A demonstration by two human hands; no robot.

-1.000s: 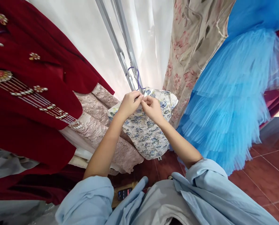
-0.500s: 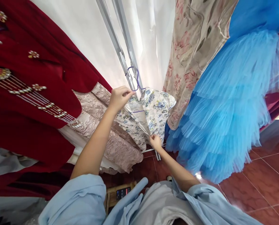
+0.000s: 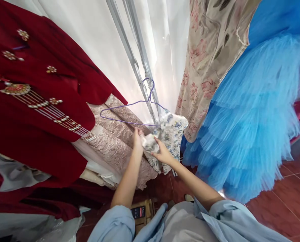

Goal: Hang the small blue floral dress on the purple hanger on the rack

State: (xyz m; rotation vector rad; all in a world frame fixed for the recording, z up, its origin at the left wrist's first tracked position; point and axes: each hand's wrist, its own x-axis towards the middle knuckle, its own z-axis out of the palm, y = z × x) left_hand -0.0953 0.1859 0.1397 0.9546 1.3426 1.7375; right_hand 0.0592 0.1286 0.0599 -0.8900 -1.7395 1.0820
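Note:
A purple wire hanger (image 3: 126, 105) hooks onto the metal rack, its left arm bare. From its right arm hangs a white blouse with blue flowers (image 3: 174, 134), the left side slipped down off the wire. My left hand (image 3: 138, 137) is closed on the loose edge of the blouse, just under the hanger's lower bar. My right hand (image 3: 163, 154) holds the same bunched cloth from the right, thumb and fingers around it. The cloth between the hands is blurred and folded over.
A dark red garment with beads (image 3: 64, 87) and a pink brocade skirt (image 3: 114, 144) hang left. On the right hang a beige floral dress (image 3: 197, 74) and a blue tulle dress (image 3: 243, 127). A phone (image 3: 138, 212) lies on a wooden stool (image 3: 141, 223) below; metal rack posts (image 3: 129, 47) stand ahead.
The blouse's left side has come off the hanger, baring the purple wire. My left hand moved down and right, and my right hand shifted to the bunched cloth beside it.

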